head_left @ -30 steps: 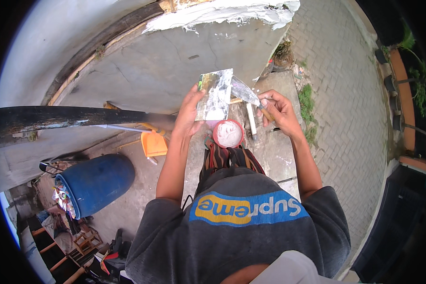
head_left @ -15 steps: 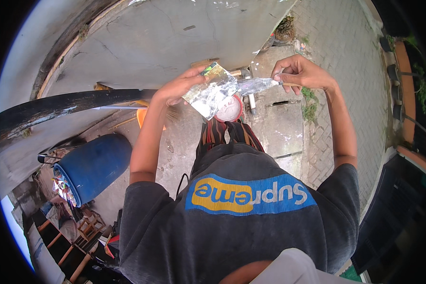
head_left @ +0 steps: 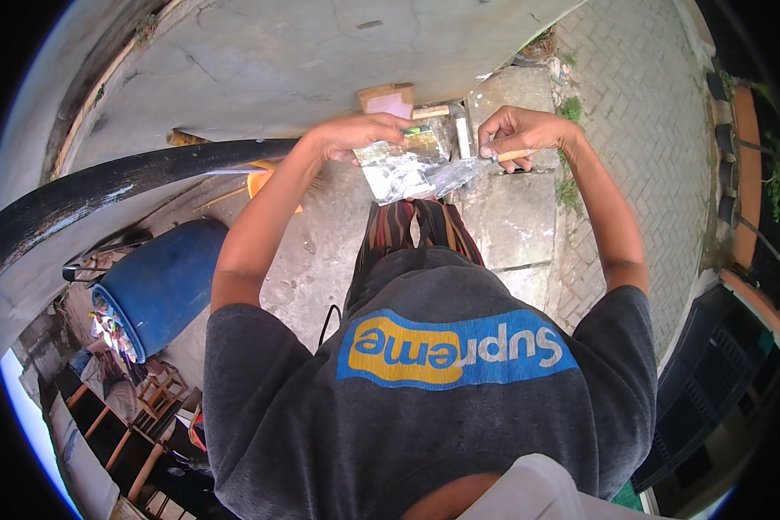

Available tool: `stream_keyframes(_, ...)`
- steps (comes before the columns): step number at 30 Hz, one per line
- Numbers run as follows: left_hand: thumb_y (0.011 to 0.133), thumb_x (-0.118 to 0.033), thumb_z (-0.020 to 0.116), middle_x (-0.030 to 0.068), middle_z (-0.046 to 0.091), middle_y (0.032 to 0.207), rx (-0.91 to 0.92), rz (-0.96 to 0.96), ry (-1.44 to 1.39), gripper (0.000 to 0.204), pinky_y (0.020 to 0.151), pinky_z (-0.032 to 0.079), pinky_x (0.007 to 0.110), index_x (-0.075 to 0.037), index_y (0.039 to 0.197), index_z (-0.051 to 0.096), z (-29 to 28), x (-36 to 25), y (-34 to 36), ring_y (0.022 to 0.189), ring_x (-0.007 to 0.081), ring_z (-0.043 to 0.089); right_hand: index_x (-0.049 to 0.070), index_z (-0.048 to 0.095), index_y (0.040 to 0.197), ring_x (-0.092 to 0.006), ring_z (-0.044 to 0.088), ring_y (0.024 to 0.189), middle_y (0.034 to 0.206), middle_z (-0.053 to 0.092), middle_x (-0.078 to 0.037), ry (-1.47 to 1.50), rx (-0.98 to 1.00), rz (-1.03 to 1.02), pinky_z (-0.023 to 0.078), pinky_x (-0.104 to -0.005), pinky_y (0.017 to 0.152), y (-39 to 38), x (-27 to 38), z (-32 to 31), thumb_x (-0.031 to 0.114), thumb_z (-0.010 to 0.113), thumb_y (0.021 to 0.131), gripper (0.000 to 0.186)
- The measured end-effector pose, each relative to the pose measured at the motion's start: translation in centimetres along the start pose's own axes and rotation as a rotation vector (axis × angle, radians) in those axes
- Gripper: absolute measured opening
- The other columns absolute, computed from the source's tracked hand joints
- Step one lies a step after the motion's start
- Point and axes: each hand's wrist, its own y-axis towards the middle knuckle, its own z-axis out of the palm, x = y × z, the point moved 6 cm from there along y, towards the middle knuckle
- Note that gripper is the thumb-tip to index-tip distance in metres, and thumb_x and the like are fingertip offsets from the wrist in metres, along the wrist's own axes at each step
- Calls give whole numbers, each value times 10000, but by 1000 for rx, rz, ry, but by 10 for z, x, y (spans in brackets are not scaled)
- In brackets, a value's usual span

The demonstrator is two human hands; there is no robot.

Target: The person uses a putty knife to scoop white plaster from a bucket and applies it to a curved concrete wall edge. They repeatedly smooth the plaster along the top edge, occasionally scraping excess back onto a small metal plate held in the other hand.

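My left hand [head_left: 351, 136] is closed on the top edge of a flat, square metal plate [head_left: 393, 171] smeared with white paste. My right hand [head_left: 524, 130] grips a putty knife by its wooden handle [head_left: 516, 155]; the paste-coated blade [head_left: 452, 178] slants down to the left and meets the plate's right side. Both are above my striped trousers [head_left: 390, 227]. The red tub seen earlier is hidden behind the plate.
A grey wall [head_left: 277, 61] stands ahead, with a black bar [head_left: 78, 178] crossing at the left. Also at left are an orange dustpan [head_left: 260, 180] and a blue barrel [head_left: 169, 286] of rubbish. A concrete slab [head_left: 524, 212] and paved path [head_left: 633, 173] lie right.
Both hands have risen in the view and the plate has tilted. The red tub has gone out of sight behind it. The wall's white-coated top edge has left the view.
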Motion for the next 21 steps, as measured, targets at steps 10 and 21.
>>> stream_keyframes(10, 865, -225, 558, 27, 623, 1044, -44, -10, -80, 544, 416, 398, 231, -35, 1364, 456, -26, 25, 14, 693, 28, 573, 31, 638, 837, -74, 503, 403, 567, 588, -44, 180, 23, -127, 378, -212, 374, 23, 19, 4, 280, 644, 904, 258)
stream_keyframes(21, 850, -213, 565, 81, 572, 1211, 7, -64, -28, 554, 763, 501, 285, -18, 1357, 462, -46, 28, 12, 994, 102, 585, 39, 633, 831, -70, 491, 403, 577, 589, -23, 114, 38, -89, 363, -215, 378, 68, 12, 4, 310, 652, 895, 279)
